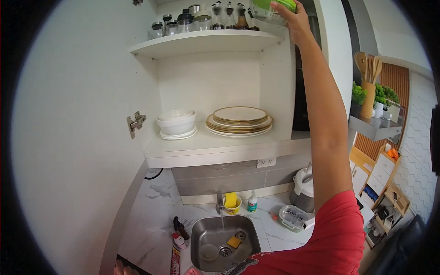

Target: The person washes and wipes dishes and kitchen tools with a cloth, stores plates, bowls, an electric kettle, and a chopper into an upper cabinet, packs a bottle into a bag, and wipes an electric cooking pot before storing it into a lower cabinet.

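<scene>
My right hand (295, 20) reaches up to the top of the cabinet and is closed on a clear container with a green lid (263, 11). The container is cut off by the frame's upper edge, at the right end of the upper shelf (206, 43). Left of it on that shelf stand glass jars with dark lids (185, 20) and several slim dispenser bottles (229, 18). Below, the lower shelf carries a stack of gold-rimmed plates (239, 114) and white bowls (176, 123). I cannot see my left hand.
An open cabinet door (78, 114) fills the left side. Water runs from the faucet (220, 201) into the steel sink (197, 238), where a yellow sponge (234, 241) lies. A rice cooker (302, 190) and a lidded food container (293, 217) stand right, below a shelf with wooden utensils (368, 68).
</scene>
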A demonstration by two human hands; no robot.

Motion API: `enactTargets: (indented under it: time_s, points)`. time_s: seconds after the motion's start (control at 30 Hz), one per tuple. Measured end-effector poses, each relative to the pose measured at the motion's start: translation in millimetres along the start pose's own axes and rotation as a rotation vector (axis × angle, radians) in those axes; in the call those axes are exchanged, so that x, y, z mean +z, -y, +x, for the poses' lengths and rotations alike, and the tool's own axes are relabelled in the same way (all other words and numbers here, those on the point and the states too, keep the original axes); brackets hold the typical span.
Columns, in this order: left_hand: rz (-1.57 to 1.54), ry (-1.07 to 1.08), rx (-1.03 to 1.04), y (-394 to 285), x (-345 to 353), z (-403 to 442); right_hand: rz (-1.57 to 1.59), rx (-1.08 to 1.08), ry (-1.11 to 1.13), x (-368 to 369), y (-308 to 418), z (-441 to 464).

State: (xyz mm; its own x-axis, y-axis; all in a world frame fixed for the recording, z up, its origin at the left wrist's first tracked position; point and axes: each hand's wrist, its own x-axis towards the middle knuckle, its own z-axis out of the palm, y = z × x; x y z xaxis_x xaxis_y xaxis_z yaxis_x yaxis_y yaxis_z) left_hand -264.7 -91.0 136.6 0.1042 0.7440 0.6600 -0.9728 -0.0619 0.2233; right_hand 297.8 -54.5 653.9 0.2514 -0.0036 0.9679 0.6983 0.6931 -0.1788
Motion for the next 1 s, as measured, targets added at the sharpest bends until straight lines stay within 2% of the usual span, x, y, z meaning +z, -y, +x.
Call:
enactTargets:
  time_s: [0.1,0.2,0.27,0.33,0.4,0.5,0.53,0.6,0.63,0.7,0.77,0.87,0.93,0.97,1.0]
  points:
    - [-0.025,-0.05,0.083,13.6,11.3,9.5,0.127,0.042,0.074,-15.1,4.9,7.8]
    - [-0.024,0.013,-0.065,30.1,37.4,16.7,0.226,0.04,0.077,-34.9,10.5,8.1]
    - [-0.026,0.082,-0.074,39.2,34.6,21.0,0.022,0.028,0.061,-52.0,39.4,2.0]
    - [-0.053,0.168,-0.106,37.9,18.9,20.4,0.0,0.067,-0.027,-78.3,62.0,-1.0]
    - [-0.091,0.247,-0.102,38.7,13.5,24.2,-0.382,0.143,-0.097,-124.4,79.3,5.0]
    - [0.022,0.229,-0.021,45.2,20.0,32.1,-0.278,0.172,-0.003,-170.3,95.0,-1.6]
    - [0.019,0.233,-0.035,47.2,21.7,31.7,-0.29,0.177,-0.013,-173.7,89.8,-1.9]
    - [0.105,0.065,0.116,53.7,26.6,31.2,-0.326,0.117,-0.093,-168.2,69.8,-4.4]
    - [0.079,0.143,0.102,57.4,32.9,34.5,-0.392,0.154,-0.097,-175.6,37.2,21.7]
    - [0.144,0.084,0.162,62.4,38.3,34.8,-0.379,0.042,0.018,-169.0,5.7,35.8]
    - [0.204,0.023,0.228,70.4,42.9,37.5,-0.229,0.027,-0.005,-146.6,-16.0,38.0]
    - [0.257,-0.107,0.316,77.4,53.1,38.9,-0.309,0.0,-0.008,-125.9,-62.2,59.2]
    - [0.332,-0.16,0.381,84.1,55.8,42.4,-0.394,-0.036,0.131,-115.4,-89.0,77.1]
    - [0.345,-0.167,0.397,82.8,53.5,43.2,-0.374,-0.035,0.137,-110.4,-99.8,80.8]
    - [0.314,-0.093,0.363,81.9,51.3,44.6,-0.517,0.005,0.141,-105.2,-108.2,85.1]
